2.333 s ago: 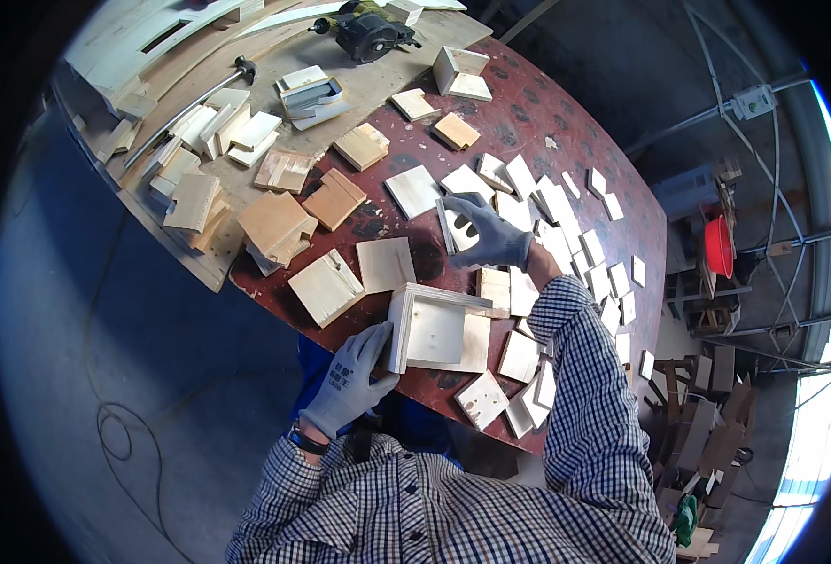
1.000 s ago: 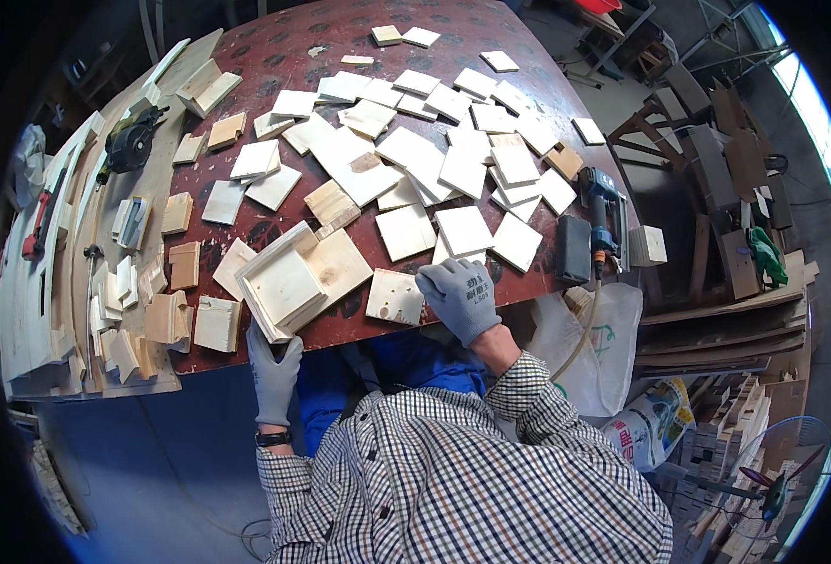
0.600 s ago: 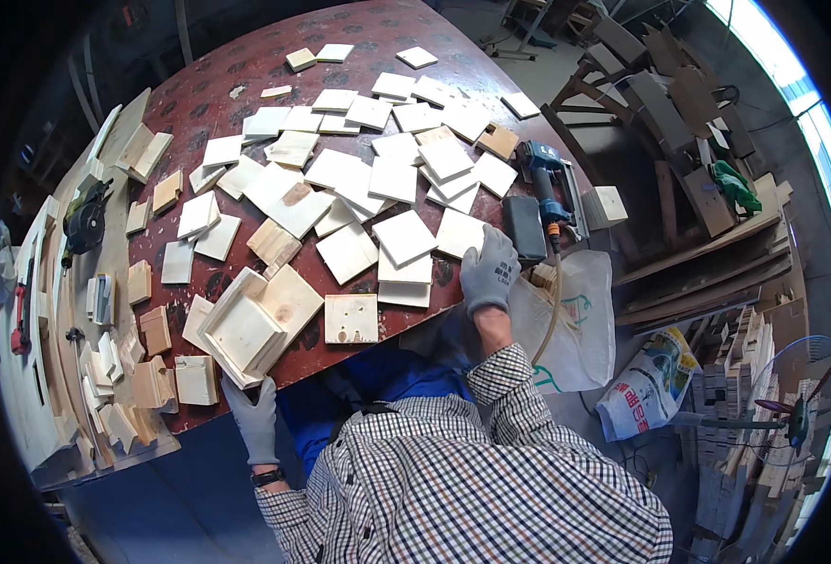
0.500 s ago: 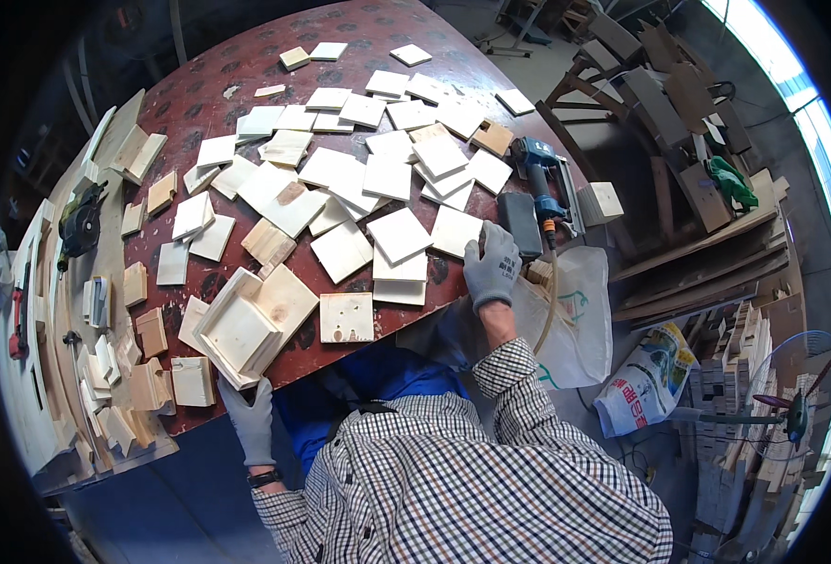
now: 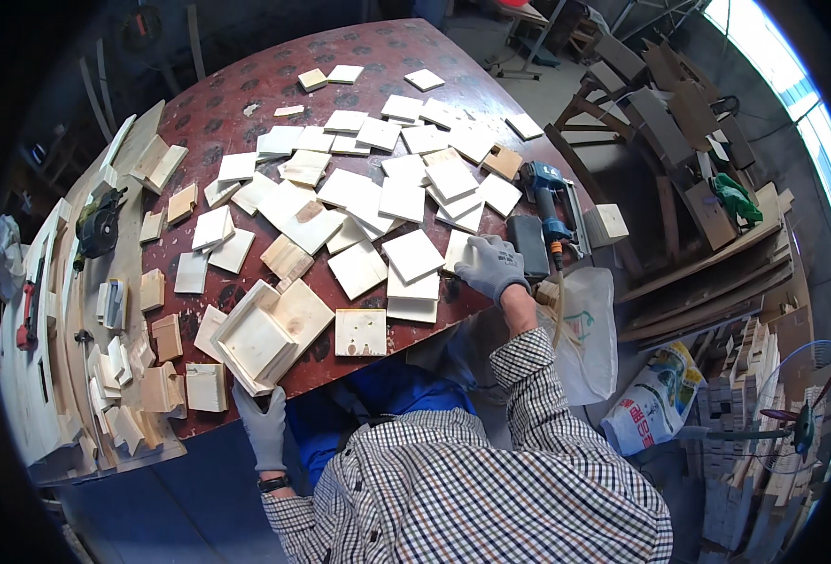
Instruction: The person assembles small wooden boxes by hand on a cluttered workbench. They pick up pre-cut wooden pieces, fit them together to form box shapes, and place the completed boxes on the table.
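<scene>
My left hand [image 5: 265, 430], in a grey glove, grips the near corner of a shallow wooden box [image 5: 257, 340] at the table's front edge. The box is tilted, and its thumb side is partly hidden under the wood. My right hand [image 5: 494, 267], gloved too, has its fingers bent over a pale square wooden board [image 5: 457, 248] and covers that board's right part. Just right of this hand lie a black block-shaped case [image 5: 526, 246] and a blue nail gun [image 5: 553, 211] with a hose.
Many loose square boards [image 5: 402, 199] overlap across the red table [image 5: 246, 89]. Wooden offcuts [image 5: 164, 387] and a dark power tool [image 5: 100, 226] line the left side. A plastic bag [image 5: 589, 329] hangs at the right edge, near a printed sack [image 5: 655, 399] and stacked wood strips [image 5: 730, 414].
My right hand has shifted left from beside the black case, its fingers now over the board. My left hand stays on the box corner. The whole view has shifted slightly.
</scene>
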Demonstrator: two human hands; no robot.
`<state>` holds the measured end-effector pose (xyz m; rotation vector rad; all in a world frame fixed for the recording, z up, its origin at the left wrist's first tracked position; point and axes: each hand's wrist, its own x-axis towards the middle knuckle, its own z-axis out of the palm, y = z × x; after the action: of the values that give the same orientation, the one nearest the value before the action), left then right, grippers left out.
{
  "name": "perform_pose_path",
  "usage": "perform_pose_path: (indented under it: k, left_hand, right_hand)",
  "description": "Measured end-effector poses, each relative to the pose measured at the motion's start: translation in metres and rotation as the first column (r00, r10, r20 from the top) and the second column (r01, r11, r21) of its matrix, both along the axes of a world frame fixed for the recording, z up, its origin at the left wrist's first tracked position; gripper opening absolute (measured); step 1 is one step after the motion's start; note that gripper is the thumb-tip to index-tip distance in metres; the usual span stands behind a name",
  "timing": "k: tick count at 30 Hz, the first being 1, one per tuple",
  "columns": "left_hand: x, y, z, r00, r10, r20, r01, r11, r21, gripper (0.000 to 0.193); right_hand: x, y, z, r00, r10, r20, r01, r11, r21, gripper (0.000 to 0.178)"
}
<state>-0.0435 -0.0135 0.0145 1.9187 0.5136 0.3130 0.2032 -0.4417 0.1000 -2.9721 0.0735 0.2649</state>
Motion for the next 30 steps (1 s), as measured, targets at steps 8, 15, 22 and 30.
perform_pose_path:
  k: [8, 15, 22, 30]
  left_hand:
    - [0.0, 0.001, -0.014, 0.997, 0.022, 0.07, -0.023, 1.0, 0.013, 0.076]
    - [0.004, -0.004, 0.001, 0.998, 0.023, 0.063, -0.029, 0.995, 0.093, 0.073]
    - [0.001, -0.009, 0.008, 0.998, 0.054, 0.045, -0.057, 0.996, 0.067, 0.071]
    - [0.002, -0.007, -0.005, 0.994, 0.051, 0.1, -0.06, 0.994, 0.089, 0.071]
  right_hand:
    - [0.08, 0.009, -0.016, 0.98, -0.096, 0.175, 0.103, 0.994, -0.033, 0.089]
    - [0.089, 0.041, -0.035, 0.93, -0.335, 0.15, 0.335, 0.942, 0.026, 0.114]
    - [0.093, 0.013, -0.017, 0.995, -0.092, -0.041, 0.091, 0.996, -0.016, 0.113]
    - [0.08, -0.022, 0.005, 0.968, 0.183, -0.169, -0.177, 0.983, 0.047, 0.107]
